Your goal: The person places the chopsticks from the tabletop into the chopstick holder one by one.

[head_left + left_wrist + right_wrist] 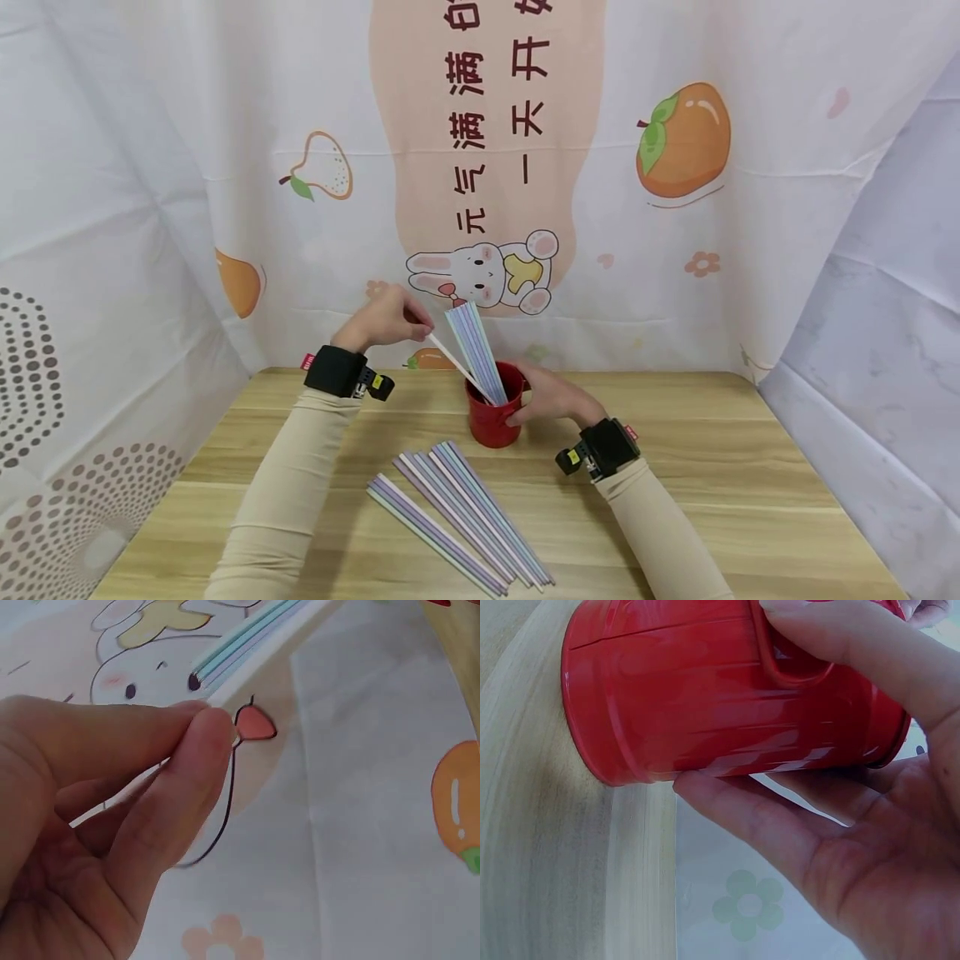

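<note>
Left hand [385, 320] pinches pale stick [453, 360] | right hand [555, 395] grips red cup [491, 428] | likely risk: stick, levered down, could tip cup left

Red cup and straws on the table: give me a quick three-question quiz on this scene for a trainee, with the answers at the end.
1. True or false: both hands are holding straws.

2. Which one does the left hand pinch?
A) the cup's handle
B) a white straw
C) a wrist strap

3. Some straws stand in the red cup. Where do the loose straws lie?

Key:
1. False; the right hand holds the red cup.
2. B
3. On the table, nearer the person than the cup.
</note>
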`<state>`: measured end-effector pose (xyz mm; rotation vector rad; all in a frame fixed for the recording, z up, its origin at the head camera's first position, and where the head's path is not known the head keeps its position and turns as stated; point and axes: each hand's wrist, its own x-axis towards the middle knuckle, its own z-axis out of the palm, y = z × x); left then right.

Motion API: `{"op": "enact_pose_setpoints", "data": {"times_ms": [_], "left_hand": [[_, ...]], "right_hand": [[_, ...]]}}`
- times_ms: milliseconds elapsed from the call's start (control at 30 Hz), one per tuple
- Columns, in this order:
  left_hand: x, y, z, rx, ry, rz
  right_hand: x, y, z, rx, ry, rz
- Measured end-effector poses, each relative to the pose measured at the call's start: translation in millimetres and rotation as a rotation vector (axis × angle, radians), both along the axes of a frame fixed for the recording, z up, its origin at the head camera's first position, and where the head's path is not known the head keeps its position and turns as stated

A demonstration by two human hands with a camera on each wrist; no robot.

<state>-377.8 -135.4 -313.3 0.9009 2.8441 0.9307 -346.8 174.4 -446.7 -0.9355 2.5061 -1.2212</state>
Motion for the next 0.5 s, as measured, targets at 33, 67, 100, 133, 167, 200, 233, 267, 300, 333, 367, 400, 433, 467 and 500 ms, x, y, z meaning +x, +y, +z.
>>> {"op": "enact_pose_setpoints", "data": {"times_ms": [33, 67, 100, 133, 167, 200, 233, 267, 300, 333, 367, 400, 433, 467, 500], "left_hand": [[-0.3, 1.8, -1.8, 0.006, 0.005, -0.002], [-0.4, 3.3, -3.3, 0.014, 0.012, -0.004], [-0.6, 4.8, -4.9, 0.026, 0.016, -0.006], [-0.8, 6.2, -6.4, 0.039, 0.024, -0.007], [-0.6, 7.6, -7.8, 0.053, 0.034, -0.005], [-0.5, 8.8, -9.2, 0.067, 0.043, -0.003], [-0.7, 9.9, -10.7, 0.079, 0.051, 0.000], [-1.0, 10.8, -12.4, 0.090, 0.061, 0.003], [-1.4, 11.6, -14.3, 0.100, 0.069, 0.007], [-1.8, 12.1, -16.1, 0.107, 0.081, 0.009], [-1.8, 12.4, -17.6, 0.112, 0.090, 0.013], [-1.6, 12.4, -19.1, 0.119, 0.092, 0.013], [-1.3, 12.1, -20.3, 0.126, 0.090, 0.012], [-0.9, 11.4, -21.5, 0.136, 0.087, 0.008], [-0.3, 10.4, -22.3, 0.143, 0.079, 0.005]], "right_hand": [[0.3, -0.5, 0.1, -0.002, -0.004, -0.002], [0.6, -0.9, 0.2, -0.004, -0.007, -0.003], [0.9, -1.3, 0.6, -0.005, -0.008, -0.005], [1.5, -1.6, 0.8, -0.006, -0.008, -0.006], [1.9, -1.8, 1.0, -0.007, -0.012, -0.009], [2.5, -2.1, 1.4, -0.007, -0.018, -0.014], [2.5, -2.1, 1.6, -0.007, -0.019, -0.016], [2.4, -2.0, 1.7, -0.006, -0.020, -0.018], [2.3, -1.9, 1.6, -0.005, -0.021, -0.021], [2.0, -1.8, 1.4, -0.005, -0.022, -0.021], [1.5, -1.9, 1.2, -0.003, -0.024, -0.022], [1.0, -1.9, 0.9, -0.003, -0.023, -0.021], [0.6, -2.0, 0.7, -0.004, -0.023, -0.019], [0.1, -1.9, 0.5, -0.003, -0.023, -0.019], [-0.3, -1.9, 0.3, -0.003, -0.022, -0.017]]}}
